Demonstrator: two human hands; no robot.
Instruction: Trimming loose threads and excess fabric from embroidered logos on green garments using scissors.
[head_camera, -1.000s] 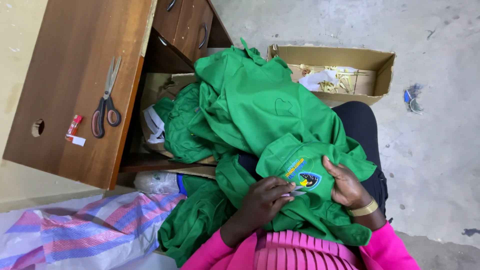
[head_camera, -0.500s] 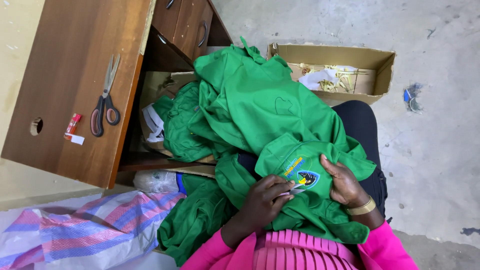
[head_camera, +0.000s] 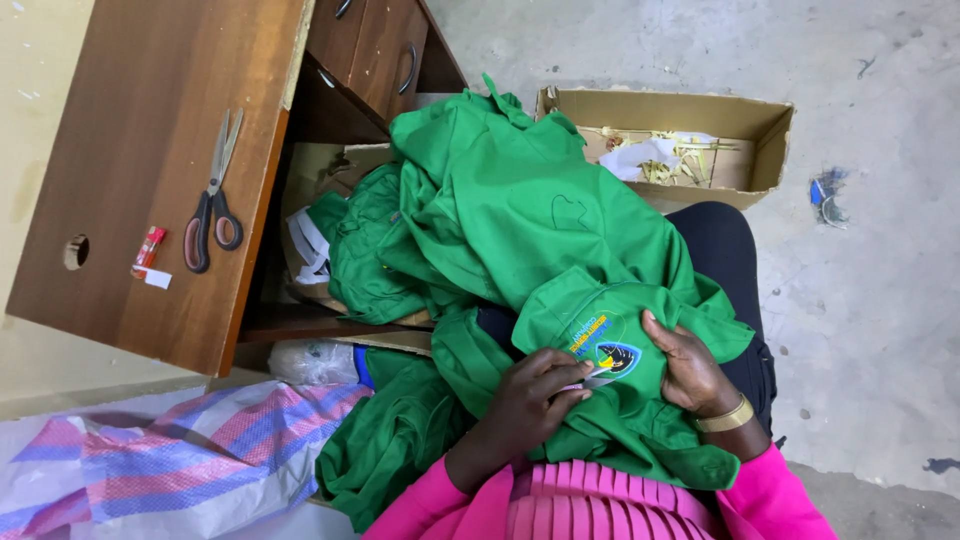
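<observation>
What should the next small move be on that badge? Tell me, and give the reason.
Probably pinch and lift the badge's near edge a little with the left hand. Its fingertips already sit at the left edge of the embroidered badge, while the right hand presses the green garment flat beside it. The scissors lie apart on the wooden desk, so neither hand holds a tool.

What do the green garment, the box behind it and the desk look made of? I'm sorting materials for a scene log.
Green garment: woven cloth, matte, going by its soft folds and creases. Box: brown corrugated cardboard, dull, with bent flaps. Desk: wood or wood-look laminate, smooth with a slight sheen and visible grain; which one cannot be told.
</observation>
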